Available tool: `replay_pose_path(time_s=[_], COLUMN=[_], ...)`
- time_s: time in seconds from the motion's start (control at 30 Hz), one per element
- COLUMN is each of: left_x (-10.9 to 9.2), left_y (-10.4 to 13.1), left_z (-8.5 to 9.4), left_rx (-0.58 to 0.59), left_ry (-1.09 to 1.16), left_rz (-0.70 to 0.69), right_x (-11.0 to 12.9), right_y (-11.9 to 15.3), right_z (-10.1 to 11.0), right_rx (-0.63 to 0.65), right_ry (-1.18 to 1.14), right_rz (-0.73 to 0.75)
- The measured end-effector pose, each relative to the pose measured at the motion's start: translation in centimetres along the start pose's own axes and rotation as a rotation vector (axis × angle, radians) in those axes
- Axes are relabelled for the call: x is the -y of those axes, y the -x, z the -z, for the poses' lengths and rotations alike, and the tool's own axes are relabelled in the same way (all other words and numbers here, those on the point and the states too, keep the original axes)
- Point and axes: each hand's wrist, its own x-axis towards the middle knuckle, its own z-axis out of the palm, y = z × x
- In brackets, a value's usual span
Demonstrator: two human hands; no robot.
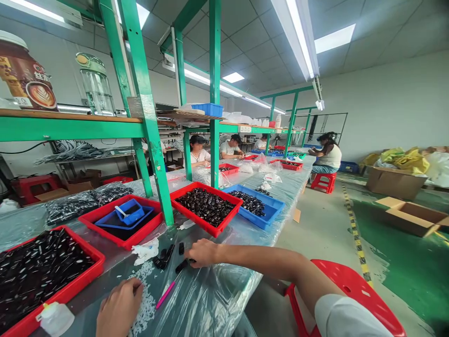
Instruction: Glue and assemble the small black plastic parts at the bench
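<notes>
My right hand [202, 252] is closed at the bench, its fingertips pinched down on a small black plastic part that shows only in part. Beside those fingers lie other loose black parts [164, 257]. A pink-handled tool [165, 295] with a thin shaft rests on the plastic-covered table just below. Lower left, my left hand [121, 306] has its fingers curled inward; whatever they hold, if anything, is hidden. Small white translucent bits [147, 292] are scattered right beside it, and a crumpled white tissue or bag [146, 251] lies above them.
Red trays of black parts stand left [98, 262] and ahead [213, 229], near a blue tray [277, 210]. Another red tray [122, 242] holds blue bins. A white squeeze bottle [56, 319] lies at lower left. Green posts [154, 140] rise from the bench. Several people sit farther along.
</notes>
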Motion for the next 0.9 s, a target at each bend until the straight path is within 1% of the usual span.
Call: replay_pose_path(time_s=[0.07,0.2,0.33,0.43,0.53,0.63,0.7,0.8,0.83,0.9], left_x=[-0.4,-1.8,-2.5,-2.6,-2.5,-2.4,-2.6,-3.2,-3.5,-4.0], left_y=[0.2,0.6,0.5,0.4,0.4,0.1,-0.1,-0.1,0.0,-0.1], left_z=[0.2,1.0,1.8,2.0,1.8,1.5,1.5,1.7,1.9,2.1], left_rx=[-0.002,-0.075,-0.105,-0.128,-0.146,-0.161,-0.184,-0.245,-0.275,-0.323], left_ry=[-0.039,-0.075,-0.019,0.084,0.194,0.299,0.377,0.520,0.585,0.732], left_rz=[-0.006,0.018,0.059,0.081,0.085,0.096,0.114,0.148,0.154,0.137], right_x=[0.3,0.3,-0.2,-0.1,0.6,1.2,1.4,1.3,1.2,0.6], right_y=[-0.1,0.2,0.3,-0.1,-0.6,-1.2,-1.3,-1.2,-1.3,-1.9], right_z=[0.0,0.1,0.1,0.2,0.4,0.7,0.7,0.4,0.2,-0.3], right_rx=[-0.002,-0.027,-0.032,-0.047,-0.045,-0.005,-0.003,-0.057,-0.083,-0.190], right_ry=[0.005,-0.038,-0.142,-0.205,-0.228,-0.168,-0.123,-0.140,-0.178,-0.342], right_rz=[0.015,0.029,0.021,0.015,0.016,0.002,0.006,0.015,0.016,0.043])
